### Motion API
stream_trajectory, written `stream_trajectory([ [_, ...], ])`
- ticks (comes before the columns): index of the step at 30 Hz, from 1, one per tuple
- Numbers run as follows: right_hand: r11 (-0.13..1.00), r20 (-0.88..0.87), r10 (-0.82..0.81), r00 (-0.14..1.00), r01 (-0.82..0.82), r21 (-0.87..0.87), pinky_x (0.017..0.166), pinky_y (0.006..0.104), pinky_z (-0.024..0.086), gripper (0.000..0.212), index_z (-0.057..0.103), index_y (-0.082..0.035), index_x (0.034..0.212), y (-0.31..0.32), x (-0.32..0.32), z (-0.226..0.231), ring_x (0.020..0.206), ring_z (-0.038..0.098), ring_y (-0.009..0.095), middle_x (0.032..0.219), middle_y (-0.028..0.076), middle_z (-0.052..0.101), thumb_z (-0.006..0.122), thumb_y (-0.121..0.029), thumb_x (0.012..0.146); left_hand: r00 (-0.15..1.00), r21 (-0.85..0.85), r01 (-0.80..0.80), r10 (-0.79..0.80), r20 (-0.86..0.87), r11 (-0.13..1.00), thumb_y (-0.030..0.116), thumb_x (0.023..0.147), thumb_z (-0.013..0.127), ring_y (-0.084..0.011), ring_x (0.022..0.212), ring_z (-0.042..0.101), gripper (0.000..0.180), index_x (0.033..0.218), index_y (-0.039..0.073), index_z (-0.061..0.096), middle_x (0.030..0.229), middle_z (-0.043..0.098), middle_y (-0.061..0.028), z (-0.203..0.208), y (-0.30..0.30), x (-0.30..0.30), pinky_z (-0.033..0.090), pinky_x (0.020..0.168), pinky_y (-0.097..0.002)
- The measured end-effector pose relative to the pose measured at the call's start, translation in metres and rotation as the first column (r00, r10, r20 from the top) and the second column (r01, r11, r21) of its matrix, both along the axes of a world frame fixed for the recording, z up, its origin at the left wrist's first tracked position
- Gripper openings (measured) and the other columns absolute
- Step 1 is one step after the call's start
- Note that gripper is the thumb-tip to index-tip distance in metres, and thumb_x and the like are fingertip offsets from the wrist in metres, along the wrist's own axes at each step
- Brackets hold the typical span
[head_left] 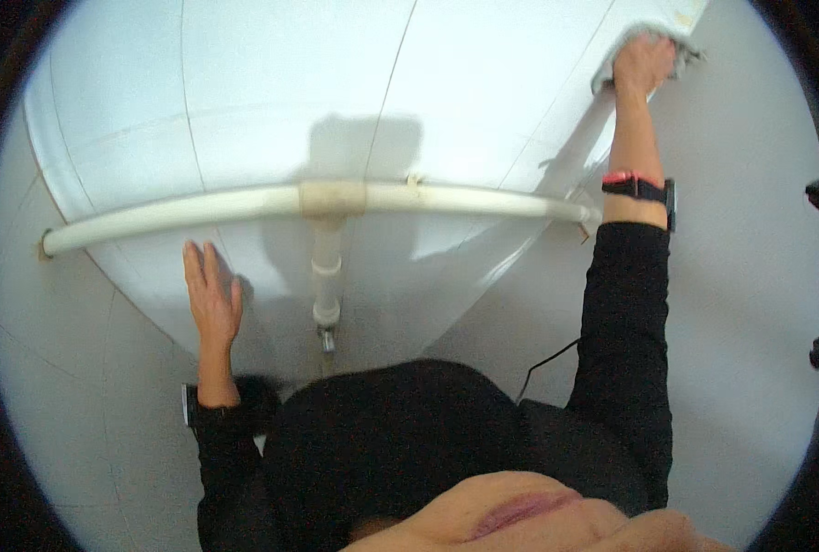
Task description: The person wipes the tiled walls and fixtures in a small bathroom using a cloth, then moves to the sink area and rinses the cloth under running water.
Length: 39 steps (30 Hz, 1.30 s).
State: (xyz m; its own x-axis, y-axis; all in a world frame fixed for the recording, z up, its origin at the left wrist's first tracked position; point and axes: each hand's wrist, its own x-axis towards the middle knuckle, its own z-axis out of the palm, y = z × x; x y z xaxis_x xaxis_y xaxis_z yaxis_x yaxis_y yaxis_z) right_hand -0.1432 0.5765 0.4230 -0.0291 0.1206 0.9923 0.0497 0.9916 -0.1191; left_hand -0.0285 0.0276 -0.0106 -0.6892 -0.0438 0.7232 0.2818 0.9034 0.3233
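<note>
At the upper right, my right hand [644, 64] is closed over a crumpled grey cloth [606, 75] and presses it against the edge of a white tiled surface [483, 83]. My right arm is stretched far out. My left hand [214, 299] is spread with nothing in it, just below the left part of a long cream-coloured pipe [234, 204]. Whether its palm touches the white surface behind, I cannot tell.
The pipe crosses the white surface from side to side. A short branch pipe [327, 258] with a metal end fitting [327, 340] drops from its middle toward my body. Grey tiled surfaces border both sides. A thin black cable [547, 359] runs beside my right sleeve.
</note>
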Motion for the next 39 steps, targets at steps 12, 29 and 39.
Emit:
stream_trajectory([
  [12, 0.572, 0.526, -0.335, 0.781, -0.275, 0.773, 0.113, 0.0545, 0.016, 0.061, 0.051, -0.008, 0.133, -0.089, 0.043, -0.120, 0.130, 0.038, 0.037, 0.139, 0.019, 0.045, 0.052, -0.050, 0.089, 1.000, -0.006, 0.006, -0.006, -0.029, 1.000, 0.003, 0.076, 0.067, -0.0428, 0.140, 0.023, 0.078, 0.146, 0.003, 0.031, 0.152, 0.021, -0.0271, 0.000, 0.005, 0.004, 0.025, 0.113, -0.0476],
  [29, 0.025, 0.393, 0.336, 0.856, -0.425, 0.905, 0.112, 0.0498, 0.026, 0.040, 0.060, -0.013, 0.118, -0.388, 0.019, 0.004, 0.126, 0.045, 0.027, 0.131, 0.007, 0.054, 0.054, -0.032, 0.084, 0.988, -0.003, -0.018, 0.018, 0.152, 1.000, 0.005, 0.073, 0.069, -0.0434, 0.141, 0.020, 0.084, 0.145, 0.000, 0.028, 0.153, 0.015, -0.0264, 0.010, -0.002, 0.023, 0.026, 0.113, -0.0485],
  [39, 0.974, -0.450, -0.204, 0.869, 0.135, -0.182, 0.088, 0.0459, 0.050, 0.047, 0.067, -0.006, 0.113, -0.217, 0.030, 0.266, 0.104, 0.064, 0.033, 0.116, 0.017, 0.065, 0.045, -0.040, 0.090, 0.995, 0.090, 0.059, -0.066, 0.080, 0.994, 0.012, 0.074, 0.071, -0.0431, 0.141, 0.020, 0.083, 0.145, 0.001, 0.029, 0.152, 0.018, -0.0282, 0.013, -0.008, 0.033, 0.029, 0.111, -0.0485],
])
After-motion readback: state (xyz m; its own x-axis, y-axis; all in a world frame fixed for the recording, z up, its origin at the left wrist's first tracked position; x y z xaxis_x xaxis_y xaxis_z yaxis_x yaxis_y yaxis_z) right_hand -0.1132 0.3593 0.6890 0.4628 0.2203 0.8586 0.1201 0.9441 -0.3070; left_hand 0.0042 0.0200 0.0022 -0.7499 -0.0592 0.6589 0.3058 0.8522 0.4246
